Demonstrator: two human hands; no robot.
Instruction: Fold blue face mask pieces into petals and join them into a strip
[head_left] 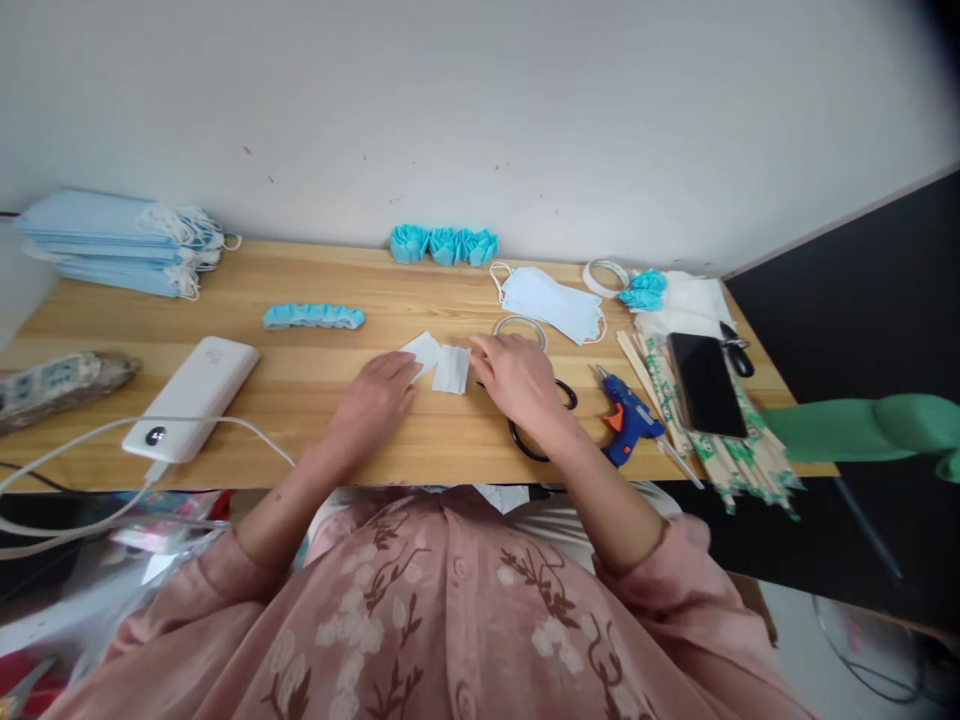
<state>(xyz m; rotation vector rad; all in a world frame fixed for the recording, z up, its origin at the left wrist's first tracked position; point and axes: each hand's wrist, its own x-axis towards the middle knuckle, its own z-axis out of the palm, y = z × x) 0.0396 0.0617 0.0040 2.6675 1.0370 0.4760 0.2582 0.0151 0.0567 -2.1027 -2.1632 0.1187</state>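
The left hand lies with outstretched fingers at one white piece and the right hand curls beside a second piece on the table, its grip unclear, so a sideways drag could skew or crease them.

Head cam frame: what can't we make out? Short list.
All in the head view:
Left white piece: lower-left part hidden by the left hand.
Black loops: whatever joins them is hidden by the right hand and wrist.
Nearer tape roll: lower rim behind the right hand.
Wrapped sticks: partly covered by the phone.
Power strip: cut off by the left edge.
Power bank: display too small to read.
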